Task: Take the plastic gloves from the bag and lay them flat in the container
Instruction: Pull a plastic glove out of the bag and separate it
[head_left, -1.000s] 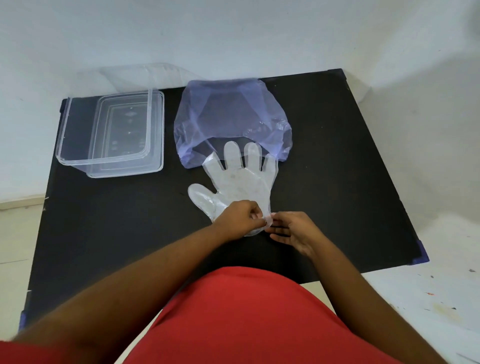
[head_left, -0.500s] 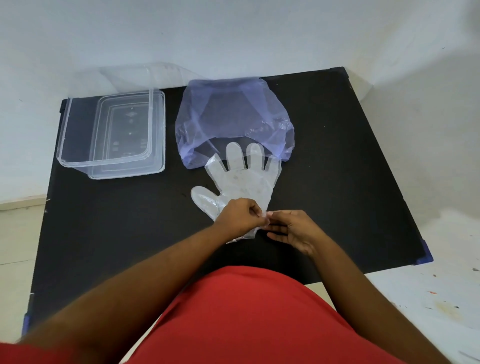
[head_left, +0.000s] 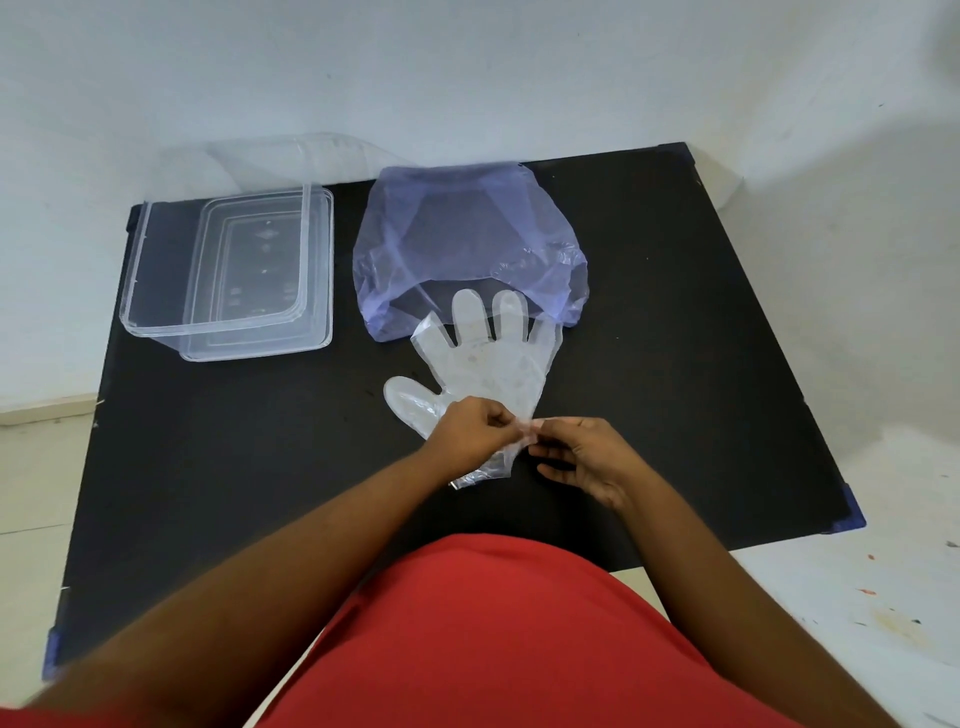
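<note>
A clear plastic glove (head_left: 488, 364) lies spread on the black table (head_left: 234, 467), fingers pointing away from me toward the mouth of a translucent purple bag (head_left: 462, 244). My left hand (head_left: 470, 434) and my right hand (head_left: 582, 457) meet at the glove's cuff, both pinching its edge between thumb and fingertips. The cuff is partly hidden under my left hand. A clear rectangular container (head_left: 156, 291) stands at the table's far left, resting partly on its clear lid (head_left: 317, 291).
A white wall runs behind the table. The table's right edge ends near a white, paint-flecked floor (head_left: 883, 597). My red shirt (head_left: 519, 639) fills the bottom of the view.
The glove's cuff has lifted a little and wrinkled as my fingers work at its edge. My hands stay at the same spot.
</note>
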